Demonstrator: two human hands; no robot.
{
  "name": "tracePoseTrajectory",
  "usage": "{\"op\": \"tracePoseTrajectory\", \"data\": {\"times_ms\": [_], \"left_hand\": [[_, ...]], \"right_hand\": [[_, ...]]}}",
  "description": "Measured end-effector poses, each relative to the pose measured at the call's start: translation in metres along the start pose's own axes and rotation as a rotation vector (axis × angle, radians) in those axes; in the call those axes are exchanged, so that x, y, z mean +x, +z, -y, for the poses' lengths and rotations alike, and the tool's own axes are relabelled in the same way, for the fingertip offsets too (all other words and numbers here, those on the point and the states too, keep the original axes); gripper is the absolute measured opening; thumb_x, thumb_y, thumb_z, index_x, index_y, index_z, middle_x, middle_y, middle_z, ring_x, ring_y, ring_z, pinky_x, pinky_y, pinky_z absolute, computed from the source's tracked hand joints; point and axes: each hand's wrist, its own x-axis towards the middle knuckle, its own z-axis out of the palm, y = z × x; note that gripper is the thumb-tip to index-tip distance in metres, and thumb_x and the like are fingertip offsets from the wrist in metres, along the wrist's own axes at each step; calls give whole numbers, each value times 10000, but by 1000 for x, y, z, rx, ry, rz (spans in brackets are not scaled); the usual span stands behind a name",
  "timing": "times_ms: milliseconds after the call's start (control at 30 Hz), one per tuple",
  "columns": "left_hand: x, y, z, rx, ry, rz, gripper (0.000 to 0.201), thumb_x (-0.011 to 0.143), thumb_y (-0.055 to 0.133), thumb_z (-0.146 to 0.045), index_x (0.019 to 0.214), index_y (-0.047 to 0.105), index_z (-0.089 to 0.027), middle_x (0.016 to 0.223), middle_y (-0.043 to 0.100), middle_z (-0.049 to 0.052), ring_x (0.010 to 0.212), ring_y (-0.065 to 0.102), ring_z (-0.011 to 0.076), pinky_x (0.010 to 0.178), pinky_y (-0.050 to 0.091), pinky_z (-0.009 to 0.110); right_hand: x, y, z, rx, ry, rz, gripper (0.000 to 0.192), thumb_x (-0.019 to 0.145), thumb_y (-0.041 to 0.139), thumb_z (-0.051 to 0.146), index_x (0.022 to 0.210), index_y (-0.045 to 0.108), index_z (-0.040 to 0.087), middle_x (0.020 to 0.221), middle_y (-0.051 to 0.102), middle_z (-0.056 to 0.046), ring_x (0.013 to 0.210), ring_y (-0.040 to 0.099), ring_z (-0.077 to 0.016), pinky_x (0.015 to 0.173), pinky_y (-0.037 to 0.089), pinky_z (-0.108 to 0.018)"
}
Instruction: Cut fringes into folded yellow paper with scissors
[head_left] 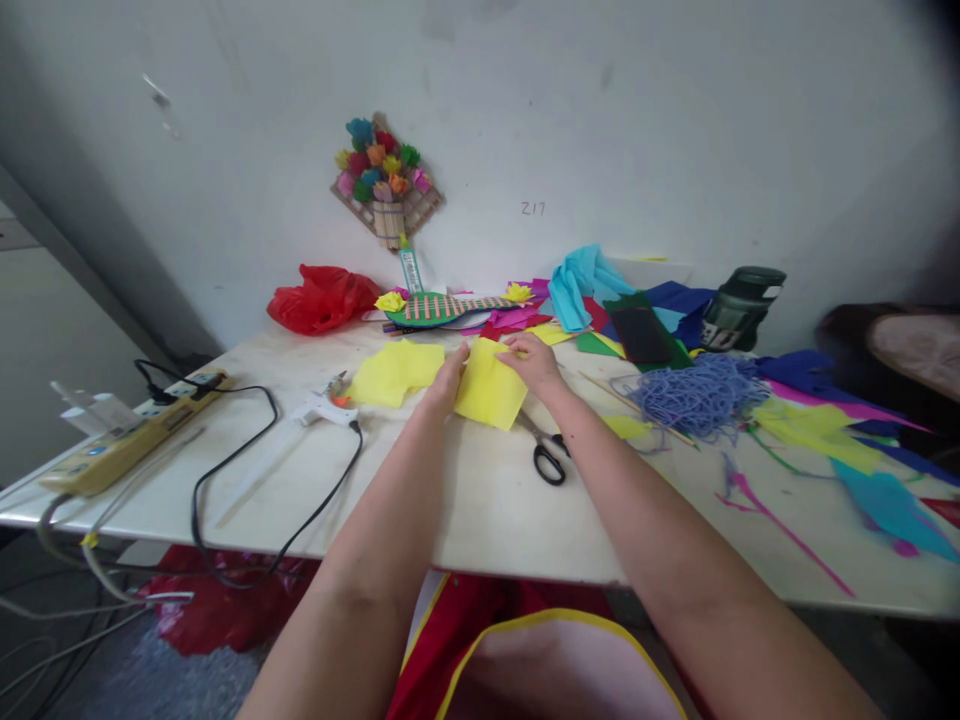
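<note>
A yellow sheet of crepe paper (489, 392) is held a little above the white table between my two hands. My left hand (450, 375) grips its left edge, with the fingers partly hidden. At the upper right edge, my right hand (534, 362) pinches the same sheet between thumb and fingers. More yellow crepe paper pieces (394, 373) lie just left of my left hand. Scissors with black handles (550, 464) rest on the table below my right wrist, their blades partly under the held sheet.
A white glue gun (319, 408) with a black cord and a power strip (135, 440) occupy the left side. Tangled blue-purple string (694, 392), a dark bottle (742, 308), a phone (641, 334) and coloured paper scraps spread to the right. A red plastic bag (322, 300) sits behind.
</note>
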Motion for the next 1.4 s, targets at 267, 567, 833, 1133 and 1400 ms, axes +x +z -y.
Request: {"op": "tracePoseTrajectory", "data": {"times_ms": [267,567,833,1133,1400], "left_hand": [[-11,4,-6,76,10,59,562,584,693,-465,1040,579,-156,873,666,107,827,626,247,721,490,339],[-3,0,0,86,235,-21,507,558,730,-357,987,590,-126,879,666,94,852,614,232,765,470,342],[-2,2,1,146,312,-123,503,546,728,-371,963,587,-128,924,656,87,891,595,217,787,457,316],[4,-5,11,106,291,-106,547,541,738,-357,1003,557,-126,971,641,105,882,599,224,795,463,343],[8,-9,15,107,253,-102,553,545,743,-340,1013,553,-114,994,634,127,872,607,234,784,476,357]], "right_hand": [[1,-2,0,27,22,28,191,547,709,272,507,531,214,787,564,-24,800,523,-178,791,404,-328],[-8,-3,7,410,335,24,510,583,663,304,1060,502,222,1004,601,-30,864,560,-167,794,428,-322],[-13,0,-5,508,435,131,339,544,594,143,875,534,187,818,651,8,737,588,-138,758,451,-309],[-18,9,-13,402,414,164,418,583,562,152,997,532,198,920,637,-7,821,577,-141,792,448,-324],[-19,9,-7,345,426,155,366,587,591,174,952,554,189,911,644,-17,811,580,-146,775,454,-326]]}}
